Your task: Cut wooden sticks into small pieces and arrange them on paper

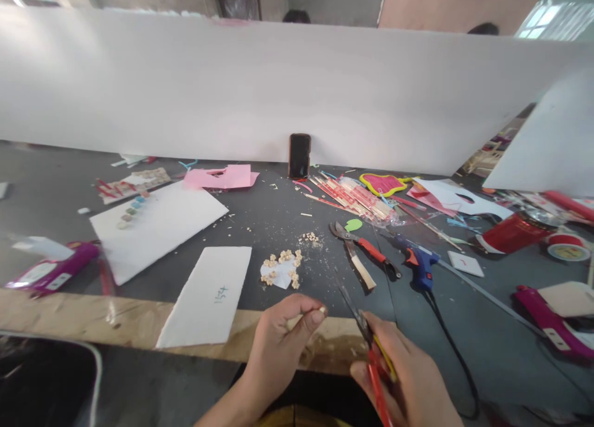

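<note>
Right hand gripping pliers, card marked "154"

Numbered by hand: 154
Written sideways on the white, rough-edged rectangular card, lower left of centre; marked illegibly on the small white square card, right.

Place: craft workshop
Surface: dark top, wooden front edge, strewn with small pale bits
Tools: blue glue gun; red-handled shears; long-nosed hand tool
Materials: bundle of thin sticks; pink paper; white sheet
Partition: long white panel across the back, two heads above it
Room: bare grey wall, window far right
</note>
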A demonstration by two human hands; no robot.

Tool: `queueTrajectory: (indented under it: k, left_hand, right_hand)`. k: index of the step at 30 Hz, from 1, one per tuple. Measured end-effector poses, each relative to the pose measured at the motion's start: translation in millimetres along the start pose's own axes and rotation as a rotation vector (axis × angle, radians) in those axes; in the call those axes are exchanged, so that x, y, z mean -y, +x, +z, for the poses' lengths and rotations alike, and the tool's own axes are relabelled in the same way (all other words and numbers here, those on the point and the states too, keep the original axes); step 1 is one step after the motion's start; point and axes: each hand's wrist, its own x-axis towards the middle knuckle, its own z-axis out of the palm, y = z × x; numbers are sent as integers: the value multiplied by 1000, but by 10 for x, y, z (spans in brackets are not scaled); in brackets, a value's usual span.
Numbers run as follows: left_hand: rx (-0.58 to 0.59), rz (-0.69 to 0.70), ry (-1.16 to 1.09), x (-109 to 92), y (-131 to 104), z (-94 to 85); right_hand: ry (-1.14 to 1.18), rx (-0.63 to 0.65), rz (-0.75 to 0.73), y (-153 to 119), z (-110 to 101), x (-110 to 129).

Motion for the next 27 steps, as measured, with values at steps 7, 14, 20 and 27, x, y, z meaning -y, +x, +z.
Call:
queueTrajectory:
  k: [7, 14, 20, 27]
  left_hand:
    - [47, -76, -116, 72, 17, 12]
    - [53, 11, -43, 113, 14, -9]
    - [52, 44, 25, 115, 12, -14]
    - [99, 75, -83, -2, 5, -36]
  right_hand:
    - [-212, -17, -91, 13, 18, 10]
    - [-254, -6, -152, 31, 42, 12]
    - [-221, -12, -163, -14, 66, -8]
    - [-125, 157, -141, 0, 27, -10]
